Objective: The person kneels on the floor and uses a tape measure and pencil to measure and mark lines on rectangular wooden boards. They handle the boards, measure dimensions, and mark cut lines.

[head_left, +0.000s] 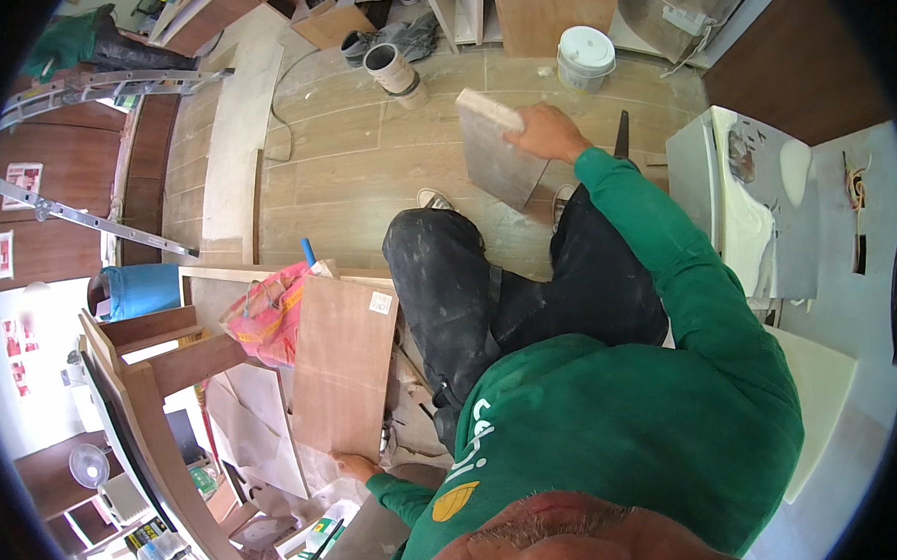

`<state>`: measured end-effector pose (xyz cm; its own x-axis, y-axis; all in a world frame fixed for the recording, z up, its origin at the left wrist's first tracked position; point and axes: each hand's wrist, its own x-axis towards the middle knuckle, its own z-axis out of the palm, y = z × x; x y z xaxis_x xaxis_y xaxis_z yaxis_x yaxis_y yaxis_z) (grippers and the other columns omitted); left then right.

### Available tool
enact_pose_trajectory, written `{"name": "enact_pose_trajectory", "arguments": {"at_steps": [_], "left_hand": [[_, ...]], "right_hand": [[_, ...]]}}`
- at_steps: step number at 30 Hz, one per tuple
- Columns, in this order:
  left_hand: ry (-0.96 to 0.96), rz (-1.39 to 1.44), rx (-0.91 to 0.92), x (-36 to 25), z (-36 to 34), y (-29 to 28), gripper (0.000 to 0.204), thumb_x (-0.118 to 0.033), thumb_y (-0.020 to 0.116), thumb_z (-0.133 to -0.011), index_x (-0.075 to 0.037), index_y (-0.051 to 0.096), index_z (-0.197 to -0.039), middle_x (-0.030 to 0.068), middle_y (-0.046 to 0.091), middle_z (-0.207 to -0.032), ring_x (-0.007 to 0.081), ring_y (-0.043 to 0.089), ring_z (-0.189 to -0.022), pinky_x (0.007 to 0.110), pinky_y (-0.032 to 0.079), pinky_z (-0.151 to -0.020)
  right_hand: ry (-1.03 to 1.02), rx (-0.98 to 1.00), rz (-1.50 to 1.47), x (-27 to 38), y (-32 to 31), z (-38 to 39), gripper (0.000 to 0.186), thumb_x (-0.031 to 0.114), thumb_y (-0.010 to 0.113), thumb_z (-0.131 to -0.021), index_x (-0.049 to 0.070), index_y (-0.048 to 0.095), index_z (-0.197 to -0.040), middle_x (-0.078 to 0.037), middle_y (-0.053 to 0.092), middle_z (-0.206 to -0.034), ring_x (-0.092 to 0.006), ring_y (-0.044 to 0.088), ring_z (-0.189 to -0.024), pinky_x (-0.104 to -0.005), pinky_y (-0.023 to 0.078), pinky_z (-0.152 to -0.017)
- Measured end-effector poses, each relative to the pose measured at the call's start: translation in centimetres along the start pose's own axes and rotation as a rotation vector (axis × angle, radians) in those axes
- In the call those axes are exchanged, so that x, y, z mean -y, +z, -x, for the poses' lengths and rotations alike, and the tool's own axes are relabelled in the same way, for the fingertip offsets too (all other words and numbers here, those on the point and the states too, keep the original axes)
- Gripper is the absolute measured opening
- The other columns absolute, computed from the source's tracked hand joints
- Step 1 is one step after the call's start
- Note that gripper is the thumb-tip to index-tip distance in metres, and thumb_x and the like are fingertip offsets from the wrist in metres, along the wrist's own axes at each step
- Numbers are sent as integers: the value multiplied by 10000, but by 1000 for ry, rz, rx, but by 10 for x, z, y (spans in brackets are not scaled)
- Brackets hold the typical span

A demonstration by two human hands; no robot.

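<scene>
Out in front of my right knee, my right hand (545, 130) is closed over the pale thick edge of a grey-brown board (502, 160). The board stands tilted above the floor by my shoes. On my left, a flat brown wooden panel (343, 365) with a small white label lies over the clutter. My left hand (358, 466) is at the panel's near edge, its fingers closed on it, though the fingertips are small in the view. A pink bag (272, 314) sits against the panel's far left side.
A white lidded bucket (585, 58) and a grey tube-shaped container (392, 72) stand on the wood-look floor. Ladder legs (101, 223) reach in from the left, near a blue bin (146, 292). Another person (73, 48) in green is at far left. A white cabinet (695, 181) stands right.
</scene>
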<state>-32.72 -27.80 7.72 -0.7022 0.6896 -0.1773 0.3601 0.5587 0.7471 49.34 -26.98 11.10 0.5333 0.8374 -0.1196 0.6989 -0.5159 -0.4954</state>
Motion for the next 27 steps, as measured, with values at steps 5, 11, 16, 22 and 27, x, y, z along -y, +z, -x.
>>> {"name": "enact_pose_trajectory", "arguments": {"at_steps": [5,11,16,22,27], "left_hand": [[-54,-138,78,22,-18,13,927,-674,475,-1057,183,556,-1401,353,616,-1422,468,676,-1177,569,552,-1024],[468,-940,-45,-8,-52,10,829,-630,639,-989,77,579,-1419,335,633,-1281,497,643,-1137,607,522,-978],[766,-490,143,-148,20,75,679,-417,697,-1050,40,514,-1517,269,578,-1366,402,639,-1117,496,537,-977],[940,-63,783,-305,157,242,512,-196,692,-1068,3,536,-1513,195,637,-1337,294,640,-1167,399,536,-977],[1287,-278,1391,-371,273,371,472,-272,732,-1016,14,624,-1377,236,686,-1207,382,679,-1111,442,549,-960]], "right_hand": [[186,-174,-107,-10,-52,-5,586,487,730,-858,-45,769,-1101,-317,750,-1093,-472,723,-1058,-531,551,-971],[324,-339,-110,-49,-87,1,602,499,730,-868,-55,777,-1096,-313,759,-1038,-458,738,-1028,-528,560,-938],[473,-405,-195,-62,-132,25,612,515,742,-871,-46,780,-1114,-310,761,-1048,-453,744,-1017,-512,569,-920],[595,-493,-3,-100,-156,43,594,503,741,-878,-11,773,-1176,-312,760,-1058,-450,746,-1021,-521,566,-922],[580,-426,102,-80,-173,47,581,476,740,-880,-18,767,-1183,-325,752,-1076,-459,739,-1031,-531,557,-937]]}}
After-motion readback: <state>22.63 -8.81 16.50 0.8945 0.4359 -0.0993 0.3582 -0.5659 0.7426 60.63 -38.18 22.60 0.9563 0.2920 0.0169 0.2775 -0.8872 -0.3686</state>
